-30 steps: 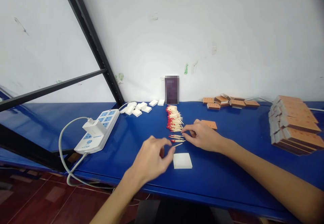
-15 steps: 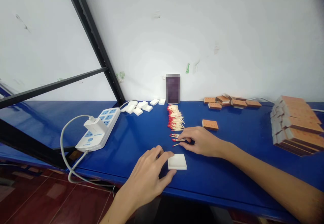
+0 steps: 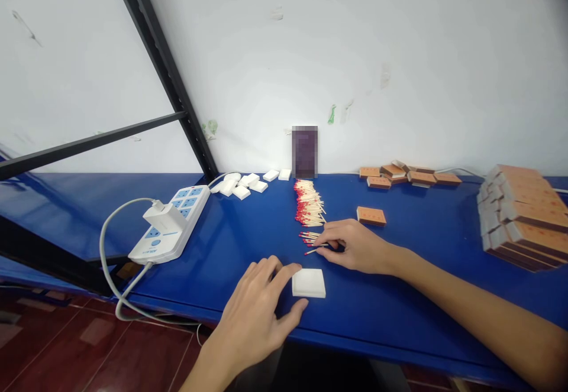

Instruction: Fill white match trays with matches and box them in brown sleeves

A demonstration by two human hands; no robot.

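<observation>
My left hand [image 3: 257,312] rests on the blue table [image 3: 426,262] with thumb and forefinger against the left side of a small white tray-like box [image 3: 309,282]. My right hand [image 3: 355,245] lies just behind it, fingertips pinched on a few red-tipped matchsticks [image 3: 313,242] at the near end of a long heap of matches [image 3: 307,203]. A single orange matchbox sleeve [image 3: 371,216] sits right behind my right hand.
A white power strip [image 3: 171,223] with a plugged charger and grey cable lies at the left. Several white box trays [image 3: 242,186] sit by the wall. Orange sleeves [image 3: 410,176] lie at the back right, stacked matchboxes [image 3: 521,214] at the far right. A black metal frame [image 3: 168,84] slants across the left.
My left hand came down from above the table and took the white box by its left side. My right hand drew back a little onto the loose matches.
</observation>
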